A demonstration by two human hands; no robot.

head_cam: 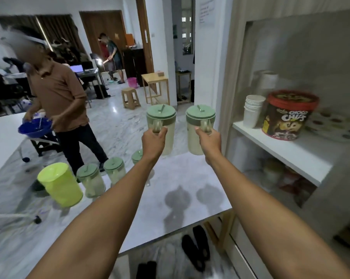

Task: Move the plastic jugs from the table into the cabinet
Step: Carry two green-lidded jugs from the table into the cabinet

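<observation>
**Two jugs lifted, cabinet to my right**

Above the far end of the bench (170, 198), my left hand (153, 140) and right hand (209, 139) each have their fingers wrapped tight round a handle, arms stretched straight out and level. Left holds one green-lidded jug (162, 121), right holds the other jug (199, 125); both hang upright, side by side, clear of the bench top. Three more green-lidded jugs (90, 180) and a yellow-green container (59, 184) stand along the bench's left edge. Rightward, the open cabinet shelf (280, 150) carries stacked paper cups (252, 109) and a red cereal tub (288, 115), with bare shelf in front near the edge.
</observation>
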